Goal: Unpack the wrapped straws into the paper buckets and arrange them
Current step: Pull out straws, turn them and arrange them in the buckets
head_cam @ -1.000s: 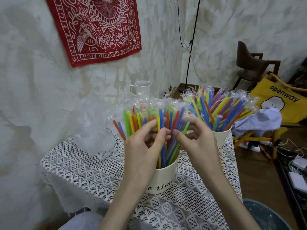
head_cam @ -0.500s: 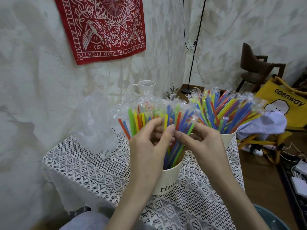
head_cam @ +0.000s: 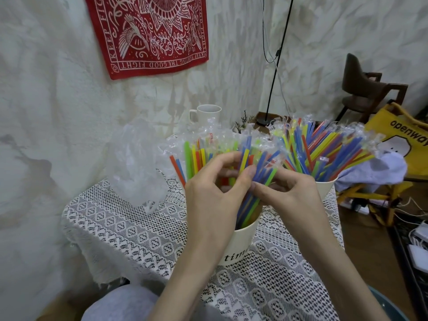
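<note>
1. Left hand [head_cam: 215,188], centre of frame, pinches a few wrapped straws [head_cam: 245,158] between thumb and forefinger above the near paper bucket [head_cam: 240,244]; right hand [head_cam: 287,193] meets it from the right, fingertips closed on the same bunch.
2. Straws stand fanned in two buckets: near one at centre, far bucket [head_cam: 325,187] at centre right, both on the lace-covered counter [head_cam: 139,228].
3. Risk, as judged: near bucket is light paper, top-heavy with splayed straws; a sideways tug on the bunch could tip it or drag neighbours out.
4. Risk: slick film sleeves slide against each other, so pinched straws may slip free and scatter onto the counter or off its edge.
5. Risk: open lace weave could snag a bucket base if it is shoved.
6. Materials: straws thin, rigid, bright blue, green, yellow, red and orange; wrappers clear, crinkly, twisted at the tips. Buckets smooth, cream, tapered. Crumpled clear plastic bag [head_cam: 136,167] sits centre left, limp and glossy.
</note>
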